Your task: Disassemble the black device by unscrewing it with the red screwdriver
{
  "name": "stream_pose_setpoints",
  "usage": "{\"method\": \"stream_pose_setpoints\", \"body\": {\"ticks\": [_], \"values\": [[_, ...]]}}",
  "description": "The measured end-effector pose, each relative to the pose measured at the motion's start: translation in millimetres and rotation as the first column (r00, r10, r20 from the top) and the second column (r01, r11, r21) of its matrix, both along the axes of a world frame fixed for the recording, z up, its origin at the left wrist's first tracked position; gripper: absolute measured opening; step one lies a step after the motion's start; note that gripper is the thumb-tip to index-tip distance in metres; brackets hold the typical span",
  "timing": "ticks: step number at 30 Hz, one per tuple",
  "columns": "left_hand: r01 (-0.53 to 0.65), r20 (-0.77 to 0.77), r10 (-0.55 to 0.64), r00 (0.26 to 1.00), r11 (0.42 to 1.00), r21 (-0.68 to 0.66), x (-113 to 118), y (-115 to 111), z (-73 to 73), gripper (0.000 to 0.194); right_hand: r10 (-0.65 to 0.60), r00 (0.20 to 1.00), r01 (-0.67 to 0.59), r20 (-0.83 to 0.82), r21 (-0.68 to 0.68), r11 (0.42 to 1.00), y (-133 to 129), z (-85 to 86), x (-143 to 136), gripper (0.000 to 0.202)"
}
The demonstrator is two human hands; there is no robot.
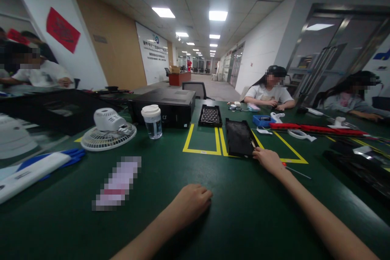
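Note:
My right hand (pixel 268 160) is at the near right corner of a flat black tray (pixel 239 138), its fingers closed at the tray's edge around something small and light-coloured that I cannot make out well. My left hand (pixel 195 200) rests on the green table (pixel 213 227), fingers curled together; what is under them, if anything, is hidden. A screwdriver (pixel 297 170) with a red end lies just beside my right wrist. Beyond the black tray, to its left, stands a second black tray (pixel 210 115) holding several small round parts.
Yellow tape (pixel 201 152) marks areas on the table. A lidded cup (pixel 152 122), a white fan (pixel 109 132) and a black case (pixel 164 105) stand left. A blue bin (pixel 262 120) and red strip (pixel 317 128) lie right. A person (pixel 269 89) sits across.

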State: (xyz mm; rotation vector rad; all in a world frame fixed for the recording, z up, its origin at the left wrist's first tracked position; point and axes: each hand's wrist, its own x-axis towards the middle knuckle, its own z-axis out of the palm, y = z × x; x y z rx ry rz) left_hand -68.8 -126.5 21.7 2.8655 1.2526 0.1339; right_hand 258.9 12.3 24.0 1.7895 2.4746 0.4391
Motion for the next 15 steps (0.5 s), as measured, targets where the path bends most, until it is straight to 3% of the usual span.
{"method": "stream_pose_setpoints", "body": {"ticks": [9,15], "values": [[0.021,-0.01,-0.022,1.0,1.0,-0.018,-1,0,0.3,0.015,-0.151,0.988,0.151,-0.025,-0.003,0.989,86,2.0,-15,0.026],[0.018,0.006,-0.018,1.0,1.0,0.006,-1,2,-4.2,0.014,-0.262,0.963,0.264,-0.059,0.024,0.964,124,-2.1,-28,0.033]]}}
